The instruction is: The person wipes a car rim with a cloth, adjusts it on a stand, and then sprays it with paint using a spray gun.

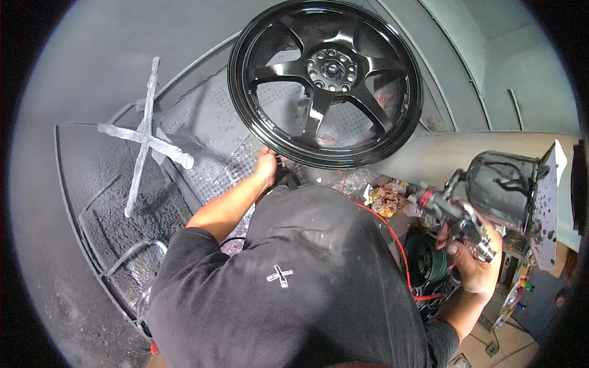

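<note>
A glossy black spoked car wheel [316, 113] is raised in front of me, its face with the ring of lug holes toward me. Below its near left rim is my left hand [266, 167], fingers curled in; the wheel's edge and shadow hide what they grip. On the right, my right hand [472, 260] is wrapped around a metal spray gun [451, 211], well apart from the wheel. A dark smeared cup [500, 190] stands out just beyond the gun; whether it is attached, I cannot tell.
A grey-coated cross-shaped stand [145, 138] rises at the left. A red hose [392, 236] runs past my right side, near a dark round reel-like object [425, 260]. Crumpled litter [383, 199] lies by the wall. A white spotted plate [548, 208] is at far right.
</note>
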Demonstrator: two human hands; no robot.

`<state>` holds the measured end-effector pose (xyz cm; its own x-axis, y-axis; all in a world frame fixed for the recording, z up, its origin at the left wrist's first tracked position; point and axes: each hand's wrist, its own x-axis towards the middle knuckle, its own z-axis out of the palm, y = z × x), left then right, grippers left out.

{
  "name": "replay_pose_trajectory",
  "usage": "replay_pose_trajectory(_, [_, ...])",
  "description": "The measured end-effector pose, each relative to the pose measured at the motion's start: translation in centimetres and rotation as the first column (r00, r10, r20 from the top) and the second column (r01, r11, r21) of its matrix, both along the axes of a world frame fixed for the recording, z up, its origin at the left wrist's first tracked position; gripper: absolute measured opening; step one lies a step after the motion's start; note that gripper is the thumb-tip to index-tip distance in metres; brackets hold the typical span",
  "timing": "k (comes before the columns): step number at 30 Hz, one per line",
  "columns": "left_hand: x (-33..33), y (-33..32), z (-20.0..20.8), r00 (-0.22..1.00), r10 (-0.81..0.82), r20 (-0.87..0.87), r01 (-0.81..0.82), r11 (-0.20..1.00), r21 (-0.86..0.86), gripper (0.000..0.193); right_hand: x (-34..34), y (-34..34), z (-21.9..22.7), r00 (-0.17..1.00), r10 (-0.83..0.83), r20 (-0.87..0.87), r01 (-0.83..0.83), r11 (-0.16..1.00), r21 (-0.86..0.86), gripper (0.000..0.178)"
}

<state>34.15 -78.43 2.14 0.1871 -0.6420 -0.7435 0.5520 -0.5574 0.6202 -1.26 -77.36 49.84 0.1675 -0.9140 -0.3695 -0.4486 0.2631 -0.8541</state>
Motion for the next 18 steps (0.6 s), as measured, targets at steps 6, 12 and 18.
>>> replay_pose_trajectory(6, [-2.3, 0.7, 3.9, 0.976, -0.209, -0.060, 0.214, 0.972, 0.096, 0.020, -0.1, -0.8, -0.9, 0.991, -0.124, -0.045, 0.115, 0.979, -0.167, 0.056])
replay_pose_trajectory(12, [-2.4, 1.1, 2.2, 0.939, -0.330, -0.103, 0.330, 0.944, -0.009, 0.009, 1.3, -0.2, -0.1, 0.998, -0.067, 0.017, 0.069, 0.990, -0.121, 0.058])
replay_pose_trajectory(18, [1.3, -0.6, 2.1, 0.998, -0.037, 0.054, 0.037, 0.999, 0.004, 0.018, 0.3, 0.7, -0.9, 0.995, 0.094, 0.017, -0.091, 0.989, -0.113, 0.060])
